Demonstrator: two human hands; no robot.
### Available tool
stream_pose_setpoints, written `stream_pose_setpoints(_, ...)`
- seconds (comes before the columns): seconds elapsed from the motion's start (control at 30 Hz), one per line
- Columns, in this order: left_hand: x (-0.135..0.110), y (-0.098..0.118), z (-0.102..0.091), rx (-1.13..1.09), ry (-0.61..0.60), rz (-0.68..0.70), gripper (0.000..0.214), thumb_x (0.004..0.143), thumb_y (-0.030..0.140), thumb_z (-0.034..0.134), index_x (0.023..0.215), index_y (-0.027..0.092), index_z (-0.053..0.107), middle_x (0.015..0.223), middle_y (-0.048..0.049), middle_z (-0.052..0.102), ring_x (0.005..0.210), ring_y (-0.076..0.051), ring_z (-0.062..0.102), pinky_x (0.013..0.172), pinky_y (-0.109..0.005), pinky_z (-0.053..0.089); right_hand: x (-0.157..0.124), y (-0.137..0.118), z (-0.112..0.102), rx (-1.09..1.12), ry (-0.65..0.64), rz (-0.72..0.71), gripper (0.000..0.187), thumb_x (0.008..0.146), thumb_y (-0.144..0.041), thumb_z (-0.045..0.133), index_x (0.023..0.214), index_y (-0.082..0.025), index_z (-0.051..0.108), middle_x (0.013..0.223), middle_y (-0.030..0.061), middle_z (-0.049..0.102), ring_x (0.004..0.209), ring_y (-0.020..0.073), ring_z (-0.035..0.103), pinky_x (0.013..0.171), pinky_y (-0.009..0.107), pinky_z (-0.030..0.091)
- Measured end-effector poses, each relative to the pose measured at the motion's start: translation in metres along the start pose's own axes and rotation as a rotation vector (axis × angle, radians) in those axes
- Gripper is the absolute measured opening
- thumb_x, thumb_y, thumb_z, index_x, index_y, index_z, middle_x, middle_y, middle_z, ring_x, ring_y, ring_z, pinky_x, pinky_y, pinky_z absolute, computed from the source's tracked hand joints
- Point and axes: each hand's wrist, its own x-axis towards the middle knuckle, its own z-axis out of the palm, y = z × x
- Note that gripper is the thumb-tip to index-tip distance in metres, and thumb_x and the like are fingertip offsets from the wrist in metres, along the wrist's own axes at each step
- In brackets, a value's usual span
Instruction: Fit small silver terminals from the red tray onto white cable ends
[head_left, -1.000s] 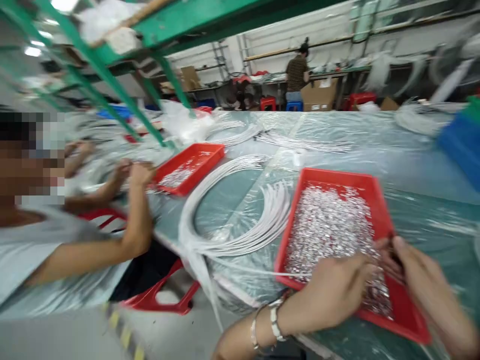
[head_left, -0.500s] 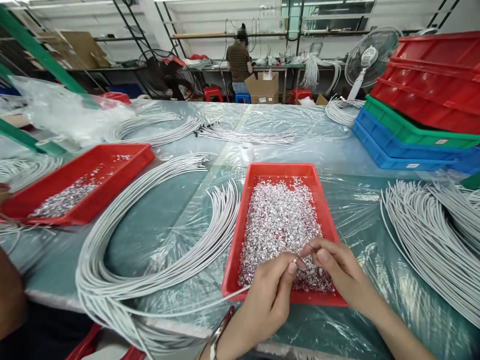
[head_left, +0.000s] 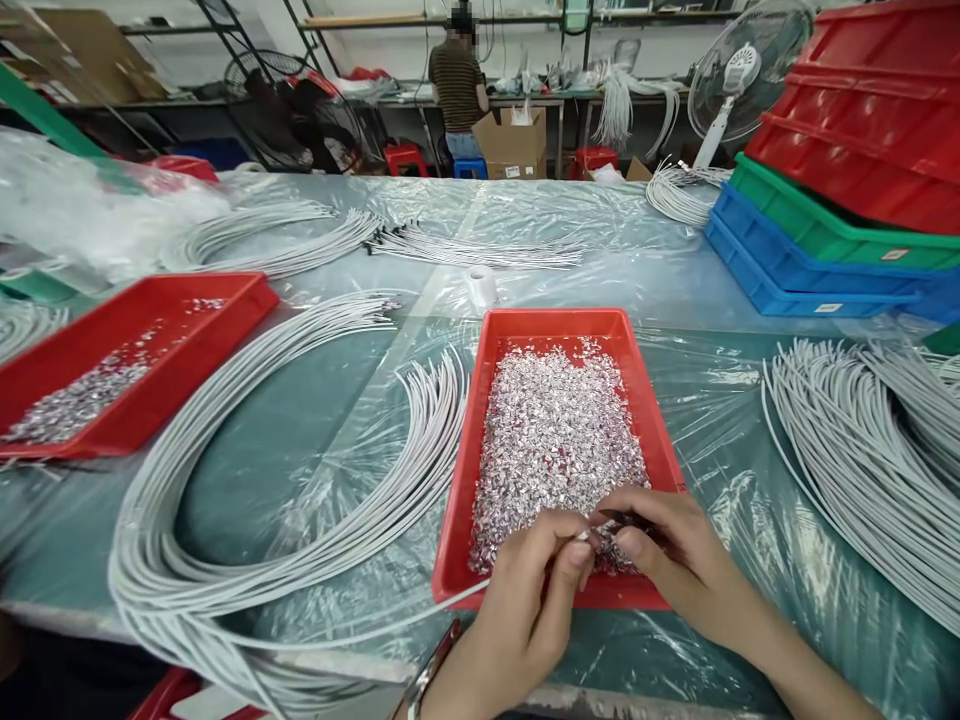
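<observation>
Over the near end of a red tray (head_left: 448,520), my left hand (head_left: 529,590) pinches the tip of a white cable (head_left: 390,628) between thumb and forefinger. The cable trails left from my palm toward a large curved bundle of white cables (head_left: 150,510). My right hand (head_left: 667,545) is closed around a slim dark object (head_left: 628,519), its kind hidden by the fingers, and its fingertips meet the cable tip. Beneath both hands lies a heap of small shiny metal pieces (head_left: 559,440) in the tray.
A second red tray (head_left: 225,310) with metal pieces stands left. More cables (head_left: 847,470) lie right, below stacked red, green and blue crates (head_left: 817,260). A white roll (head_left: 480,287) stands behind the near tray. Across the table, a person (head_left: 457,85) is near a fan (head_left: 739,80).
The camera view has shifted slightly. My right fingers have closed in on the cable tip, and more of the dark object shows between them. My left hand keeps its pinch.
</observation>
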Motion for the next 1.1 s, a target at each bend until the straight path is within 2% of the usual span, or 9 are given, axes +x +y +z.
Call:
stream_pose_setpoints(0.17,0.002,0.005,0.000,0.100,0.045,0.020,0.023,0.096,0.021,0.034,0.101,0.020,0.057,0.085,-0.0051,0.062,0.078,-0.017,0.057,0.071,-0.026,0.044,-0.001,-0.001,0.000,-0.044,0.006,-0.029,0.021,0.094,-0.038,0.046,0.089,-0.020,0.055,0.068,-0.0022,0.054,0.058,0.0119,0.051,0.055,0.023,0.036)
stream_pose_setpoints(0.33,0.003,0.001,0.000,0.077,0.038,0.066,0.021,0.094,0.015,0.038,0.103,0.021,0.057,0.083,-0.0014,0.062,0.073,-0.012,0.056,0.069,-0.022,0.044,-0.002,-0.002,0.001,-0.096,0.001,-0.035,0.020,0.094,-0.037,0.045,0.093,-0.020,0.055,0.072,-0.0008,0.059,0.062,0.0132,0.055,0.057,0.024,0.038)
stream_pose_setpoints(0.63,0.003,-0.003,-0.001,0.104,0.099,0.134,0.015,0.090,0.012,0.046,0.097,0.019,0.057,0.084,-0.0024,0.066,0.076,-0.013,0.061,0.070,-0.023,0.048,-0.001,-0.005,0.007,-0.171,0.019,-0.074,0.020,0.095,-0.038,0.045,0.093,-0.020,0.054,0.073,-0.0003,0.060,0.061,0.0131,0.056,0.056,0.024,0.038)
stream_pose_setpoints(0.9,0.003,-0.002,-0.002,0.085,0.112,0.158,0.017,0.089,0.011,0.048,0.098,0.020,0.059,0.088,-0.0031,0.068,0.077,-0.013,0.063,0.069,-0.022,0.049,-0.003,-0.003,0.012,-0.152,0.057,-0.105,0.023,0.096,-0.041,0.044,0.093,-0.021,0.053,0.072,-0.0003,0.059,0.060,0.0128,0.054,0.055,0.024,0.038)
stream_pose_setpoints(1.1,0.003,-0.004,0.000,0.086,0.116,0.218,0.027,0.089,0.008,0.048,0.109,0.023,0.057,0.091,-0.0029,0.068,0.079,-0.013,0.063,0.072,-0.024,0.050,-0.003,-0.005,0.014,-0.214,0.085,-0.153,0.024,0.096,-0.043,0.042,0.097,-0.022,0.053,0.073,0.0005,0.062,0.058,0.0135,0.057,0.054,0.024,0.042)
